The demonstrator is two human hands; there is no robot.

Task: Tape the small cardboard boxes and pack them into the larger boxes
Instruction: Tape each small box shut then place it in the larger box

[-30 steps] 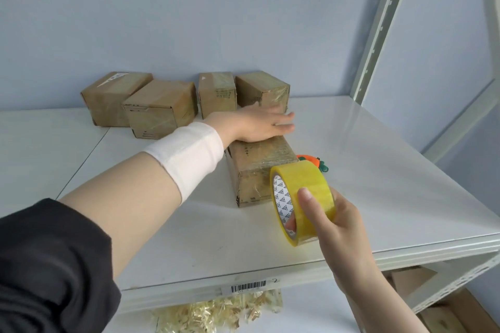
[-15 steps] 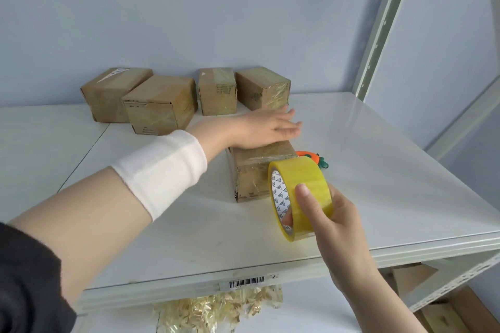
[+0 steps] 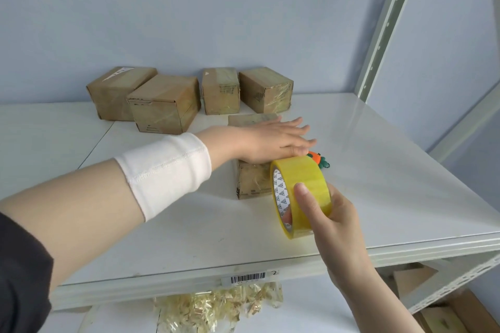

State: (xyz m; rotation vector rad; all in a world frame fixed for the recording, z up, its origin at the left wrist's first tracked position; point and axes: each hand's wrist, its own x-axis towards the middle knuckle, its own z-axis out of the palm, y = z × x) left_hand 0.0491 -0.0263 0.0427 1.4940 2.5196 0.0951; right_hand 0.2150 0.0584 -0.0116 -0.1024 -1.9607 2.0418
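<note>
right grip (image 3: 334, 222) pinches tape roll (image 3: 304, 184) | white shelf (image 3: 384, 170) | blue wall (image 3: 216, 8)

- A white shelf board (image 3: 378, 170) spanned the view from 9 to 3 o'clock.
- A small orange and green carrot-shaped trinket (image 3: 318, 161) lay on the board, slightly toward 3 o'clock from the view's centre.
- A barcode label (image 3: 247, 277) sat on the board's front edge at 6 o'clock.
- Pale yellow shredded filler (image 3: 216, 308) lay on the lower level, at 6 o'clock beneath the label.
- A perforated white upright (image 3: 384, 24) rose at 1 o'clock.
- A light blue wall (image 3: 189, 8) filled 12 o'clock.
</note>
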